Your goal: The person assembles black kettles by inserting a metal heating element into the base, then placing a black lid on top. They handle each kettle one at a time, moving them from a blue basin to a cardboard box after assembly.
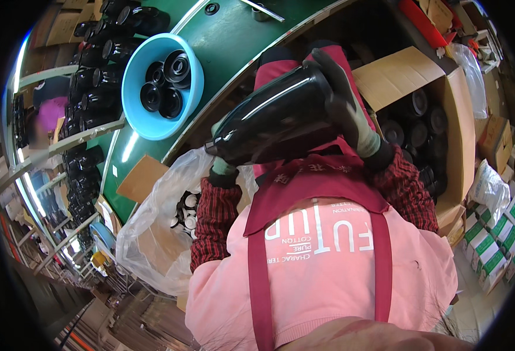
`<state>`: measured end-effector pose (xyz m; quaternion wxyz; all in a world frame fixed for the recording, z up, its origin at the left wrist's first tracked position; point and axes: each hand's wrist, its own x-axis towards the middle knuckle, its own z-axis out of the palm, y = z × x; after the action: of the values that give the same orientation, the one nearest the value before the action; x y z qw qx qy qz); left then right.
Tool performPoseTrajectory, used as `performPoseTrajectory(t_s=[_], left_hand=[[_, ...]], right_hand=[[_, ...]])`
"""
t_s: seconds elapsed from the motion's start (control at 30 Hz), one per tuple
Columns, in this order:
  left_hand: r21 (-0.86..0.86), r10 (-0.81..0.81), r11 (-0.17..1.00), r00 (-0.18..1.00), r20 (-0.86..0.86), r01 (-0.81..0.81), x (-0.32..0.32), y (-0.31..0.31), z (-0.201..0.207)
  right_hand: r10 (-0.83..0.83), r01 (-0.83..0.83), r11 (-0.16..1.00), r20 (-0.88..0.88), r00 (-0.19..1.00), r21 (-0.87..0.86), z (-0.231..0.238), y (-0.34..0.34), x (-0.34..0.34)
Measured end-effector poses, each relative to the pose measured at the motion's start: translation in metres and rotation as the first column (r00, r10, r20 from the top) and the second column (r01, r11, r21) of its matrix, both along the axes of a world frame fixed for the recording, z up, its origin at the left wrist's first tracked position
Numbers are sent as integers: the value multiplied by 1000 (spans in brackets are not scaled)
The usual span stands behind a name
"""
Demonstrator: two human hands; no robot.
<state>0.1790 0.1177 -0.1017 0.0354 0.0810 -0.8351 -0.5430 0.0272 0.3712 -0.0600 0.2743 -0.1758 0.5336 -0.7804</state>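
A large glossy black tapered shell, like a thermos body [275, 117], lies slantwise above my lap, held in both gloved hands. Its wide end, at the upper right, is gripped by my right hand [348, 102], with fingers stretched along the rim and side. My left hand [225, 167] is at the narrow left end, wrapped behind it; the shell hides most of its fingers. Beside my right forearm stands an open cardboard box [461, 128] with several dark round-ended pieces [418, 131]. Near my left forearm, a clear plastic bag [146, 240] holds small black-and-white parts [186, 212].
On the green workbench [225, 38] ahead stands a light-blue basin [130, 111] with several black round lids [177, 67]. Rows of black shells [108, 76] fill the bench's left side. A metal frame [64, 146] crosses there. Green-and-white boxes [491, 248] are stacked at right.
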Motion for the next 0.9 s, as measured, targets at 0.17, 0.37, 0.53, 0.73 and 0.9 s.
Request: performPoseTrajectory(t_s=[0.17,0.37,0.53,0.73,0.9], left_hand=[[-337,0,937,966,-257,-90,-31,-4,82],[-245,-112,965,992,-59,95,-16,-34,42],[-313,-32,949,974,-224,-40,-19,-35,64],[-396,-162,916,962,-222,63,-17,-19,55],[-654,-352,739,920,-173,160,1,-12,-31]], right_hand=[[207,-208,977,41,977,33,-26,21,-6],[394,-441,835,203,897,328,54,27,-35],[563,-648,740,363,743,178,10,35,-50],[492,-725,657,611,620,208,17,55,-86],[236,-29,933,-552,800,358,42,35,-62]])
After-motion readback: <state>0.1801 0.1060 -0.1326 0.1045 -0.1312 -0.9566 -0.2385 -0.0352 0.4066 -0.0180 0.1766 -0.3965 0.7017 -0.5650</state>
